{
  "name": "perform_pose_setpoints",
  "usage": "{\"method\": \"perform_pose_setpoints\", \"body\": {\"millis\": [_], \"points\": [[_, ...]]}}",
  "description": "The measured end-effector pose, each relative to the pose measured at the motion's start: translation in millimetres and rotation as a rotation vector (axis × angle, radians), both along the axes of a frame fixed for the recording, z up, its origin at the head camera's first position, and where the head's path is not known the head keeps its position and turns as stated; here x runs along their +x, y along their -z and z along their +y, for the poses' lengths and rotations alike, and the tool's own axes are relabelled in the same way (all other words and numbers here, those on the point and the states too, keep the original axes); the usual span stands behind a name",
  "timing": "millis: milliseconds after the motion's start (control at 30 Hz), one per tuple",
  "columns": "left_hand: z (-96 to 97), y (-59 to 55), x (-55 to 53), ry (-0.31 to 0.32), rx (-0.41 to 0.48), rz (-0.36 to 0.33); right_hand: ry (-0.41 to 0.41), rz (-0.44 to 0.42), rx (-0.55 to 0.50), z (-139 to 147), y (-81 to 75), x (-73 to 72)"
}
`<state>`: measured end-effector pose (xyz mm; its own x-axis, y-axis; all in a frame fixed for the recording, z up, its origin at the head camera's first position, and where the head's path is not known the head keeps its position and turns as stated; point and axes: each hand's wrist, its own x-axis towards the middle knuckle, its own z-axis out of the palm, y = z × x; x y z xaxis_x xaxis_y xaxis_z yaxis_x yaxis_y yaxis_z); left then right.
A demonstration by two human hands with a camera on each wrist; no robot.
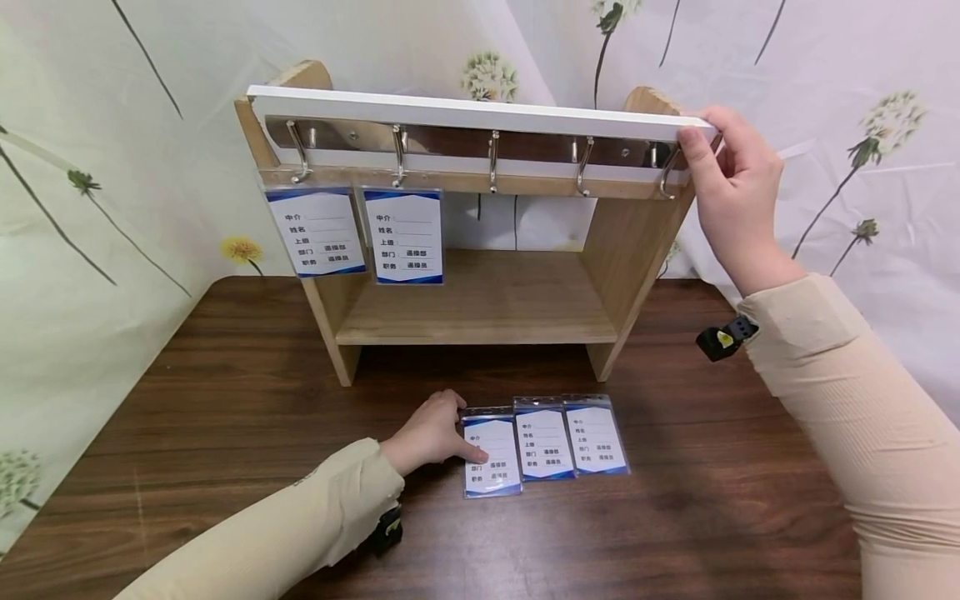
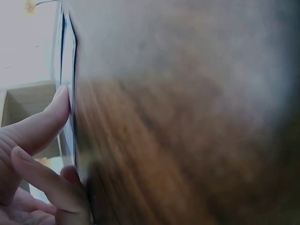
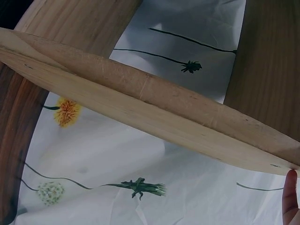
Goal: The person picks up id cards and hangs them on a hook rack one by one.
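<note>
- Head view: the left hand (image 1: 427, 429) reaches forward from a beige sleeve (image 1: 300, 517), partly open, thumb laid over the face of a white-and-blue card in a clear plastic holder (image 1: 502, 450), other fingers bent by the card's upper left edge; whether it pinches the card I cannot tell.
- That card lies on the dark brown wood-grain desk (image 1: 675, 517); two matching cards (image 1: 545, 442) lie in a row just beyond it, away from the left hand.
- The right hand (image 1: 738, 171) is raised, its wrist bent, thumb in front and fingers behind, gripping the near end of a long white board (image 1: 480, 110) atop a pale wooden shelf (image 1: 480, 292).
- Left of the right hand, five silver metal hooks (image 1: 492, 162) line the board; two hanging cards (image 1: 403, 237) are farthest from it.
- Left wrist view: the thumb stretches onto the card, seen nearly edge-on; another finger curls below the thumb.
- Right wrist view: only one finger shows, its tip against the shelf's wooden edge.
</note>
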<state>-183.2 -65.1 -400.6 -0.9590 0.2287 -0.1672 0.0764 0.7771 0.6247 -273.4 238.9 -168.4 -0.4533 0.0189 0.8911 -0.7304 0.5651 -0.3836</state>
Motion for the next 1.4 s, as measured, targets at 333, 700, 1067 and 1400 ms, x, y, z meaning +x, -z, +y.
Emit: {"method": "perform_pose_setpoints", "body": {"millis": [333, 700, 1067, 1400], "points": [[-2.1, -4.7, -2.8, -0.051, 0.094, -0.114, -0.003, 0.003, -0.002, 1, 0.6, -0.8], [-2.9, -10.3, -8.9, 0.003, -0.032, -0.107, -0.01, 0.001, -0.007, 0, 0.4, -0.2], [0.2, -12.1, -7.2, -0.034, -0.018, -0.13, -0.015, -0.002, -0.019, 0, 0.4, -1.5], [-2.3, -11.1, -11.8, 0.003, -0.044, -0.127, -0.009, -0.006, -0.033, -1, 1.2, -0.4]]}}
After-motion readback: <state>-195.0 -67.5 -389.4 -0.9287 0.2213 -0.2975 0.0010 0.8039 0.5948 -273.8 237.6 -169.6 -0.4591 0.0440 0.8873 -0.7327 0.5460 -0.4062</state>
